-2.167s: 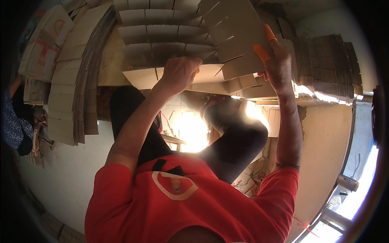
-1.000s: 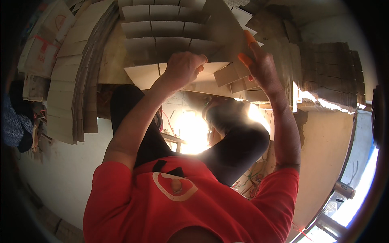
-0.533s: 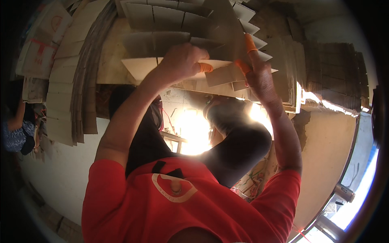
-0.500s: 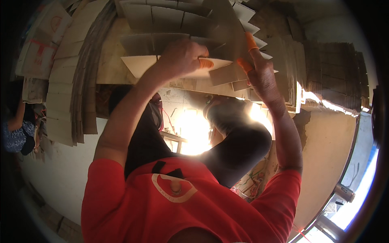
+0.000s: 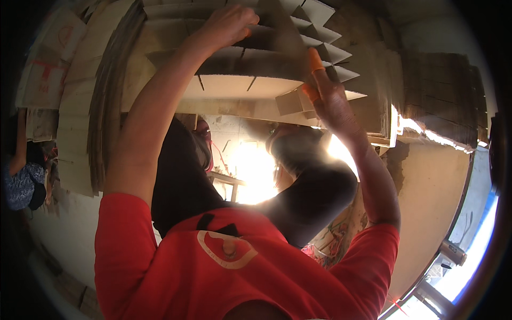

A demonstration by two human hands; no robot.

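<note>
My left hand (image 5: 230,24) is stretched far forward, its fingers closed over the top edge of a brown cardboard divider grid (image 5: 250,85) made of slotted strips. My right hand (image 5: 329,101), with orange caps on thumb and forefinger, pinches an upright cardboard strip (image 5: 288,32) that crosses the grid's rows. Zigzag ends of the grid's strips (image 5: 328,37) stick out just beyond the right hand. The grid rests over my knees in black trousers (image 5: 314,186).
Flat cardboard sheets (image 5: 80,96) stand stacked at the left, and more piles (image 5: 442,90) lie at the right. Another person's patterned sleeve (image 5: 24,184) shows at the left edge. Glaring light (image 5: 256,170) falls on the floor between my knees.
Both hands have reached further forward. The left hand has slid from the grid's near edge to its far rows. The right hand has closed in on the upright strip.
</note>
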